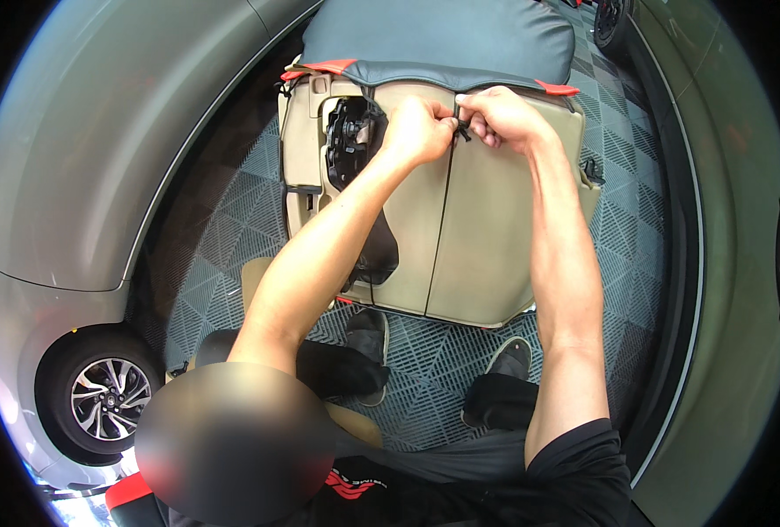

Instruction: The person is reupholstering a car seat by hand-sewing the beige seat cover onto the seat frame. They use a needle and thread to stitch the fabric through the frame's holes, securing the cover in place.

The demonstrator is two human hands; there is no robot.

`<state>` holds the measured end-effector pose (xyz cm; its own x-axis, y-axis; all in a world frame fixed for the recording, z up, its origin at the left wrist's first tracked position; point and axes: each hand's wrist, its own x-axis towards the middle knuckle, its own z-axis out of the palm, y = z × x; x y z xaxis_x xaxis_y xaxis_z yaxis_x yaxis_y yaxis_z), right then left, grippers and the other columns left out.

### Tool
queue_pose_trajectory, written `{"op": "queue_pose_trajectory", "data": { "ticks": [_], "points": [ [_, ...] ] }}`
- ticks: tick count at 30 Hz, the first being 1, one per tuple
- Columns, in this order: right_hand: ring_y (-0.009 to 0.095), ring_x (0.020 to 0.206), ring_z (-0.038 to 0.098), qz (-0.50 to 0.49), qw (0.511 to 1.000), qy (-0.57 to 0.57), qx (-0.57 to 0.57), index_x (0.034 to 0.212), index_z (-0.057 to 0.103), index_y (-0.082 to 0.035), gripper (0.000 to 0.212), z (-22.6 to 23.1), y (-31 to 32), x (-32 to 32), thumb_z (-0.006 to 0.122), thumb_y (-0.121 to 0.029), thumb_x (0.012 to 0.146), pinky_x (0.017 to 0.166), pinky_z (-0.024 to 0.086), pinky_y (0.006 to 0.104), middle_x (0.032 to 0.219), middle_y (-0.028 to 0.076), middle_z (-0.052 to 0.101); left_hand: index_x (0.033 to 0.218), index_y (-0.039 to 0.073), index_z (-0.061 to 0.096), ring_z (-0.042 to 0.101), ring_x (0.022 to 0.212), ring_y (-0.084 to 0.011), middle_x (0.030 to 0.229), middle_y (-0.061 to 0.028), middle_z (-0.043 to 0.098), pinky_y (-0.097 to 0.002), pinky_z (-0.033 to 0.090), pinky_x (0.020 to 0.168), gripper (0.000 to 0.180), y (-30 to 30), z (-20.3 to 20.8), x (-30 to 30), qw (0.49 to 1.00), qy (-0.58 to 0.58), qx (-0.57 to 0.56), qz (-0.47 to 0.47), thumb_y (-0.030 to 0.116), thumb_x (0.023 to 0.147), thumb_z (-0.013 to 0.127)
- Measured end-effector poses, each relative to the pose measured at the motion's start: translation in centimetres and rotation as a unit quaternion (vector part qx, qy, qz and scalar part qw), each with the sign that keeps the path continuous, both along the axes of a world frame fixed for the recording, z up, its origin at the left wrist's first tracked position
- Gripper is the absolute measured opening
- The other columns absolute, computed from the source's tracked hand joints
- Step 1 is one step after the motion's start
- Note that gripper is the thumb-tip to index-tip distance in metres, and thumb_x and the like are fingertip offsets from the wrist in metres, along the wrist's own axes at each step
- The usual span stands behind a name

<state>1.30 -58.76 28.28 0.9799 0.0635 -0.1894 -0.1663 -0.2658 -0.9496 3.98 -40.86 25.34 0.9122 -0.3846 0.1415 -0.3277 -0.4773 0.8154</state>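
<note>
A beige car seat part (487,228) lies in front of me, with its hard back panel facing up. A dark grey cover with red corners (443,39) is drawn over its far end. From that cover's edge a thin black cord (444,202) runs down the panel toward me. My left hand (418,132) is closed, pinching the cord near the cover's hem. Close beside it on the right, my right hand (506,117) also pinches the cord, its other fingers curled. A small dark knot or bunch of cord (463,133) shows between my fingertips.
Black metal mechanism (348,145) shows in an opening at the seat's left. A silver car (83,149) with a wheel (109,400) stands on the left, another car body (741,263) on the right. Grey patterned tiles (425,386) cover the floor. My shoes (510,358) are near the seat's closer edge.
</note>
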Motion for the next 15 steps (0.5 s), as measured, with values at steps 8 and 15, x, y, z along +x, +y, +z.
{"op": "queue_pose_trajectory", "data": {
  "ticks": [8,15],
  "points": [
    [0.008,0.049,0.053,0.030,0.998,-0.008,-0.057,0.097,0.070,0.000,0.021,1.0,-0.3,-1.2,0.062,-0.019,0.095,0.048,0.044,0.0245,0.064,0.001,0.061,0.098,-0.004,0.073,0.073,0.074,-0.0159,0.079,-0.0113,0.075,-0.0312,0.057,0.070,0.023,-0.1,0.7,-0.4,0.997,-0.041,0.059,0.015,0.016,0.093,0.065],
    [0.011,0.064,0.064,0.041,0.986,-0.044,-0.154,0.117,0.068,0.004,0.032,0.0,-0.4,-1.9,0.071,-0.013,0.090,0.055,0.053,0.0271,0.078,0.006,0.069,0.099,-0.003,0.073,0.073,0.074,-0.0147,0.086,-0.0105,0.076,-0.0297,0.059,0.075,0.020,0.6,0.7,0.3,0.990,0.110,-0.075,-0.041,0.015,0.091,0.069]
  ]
}}
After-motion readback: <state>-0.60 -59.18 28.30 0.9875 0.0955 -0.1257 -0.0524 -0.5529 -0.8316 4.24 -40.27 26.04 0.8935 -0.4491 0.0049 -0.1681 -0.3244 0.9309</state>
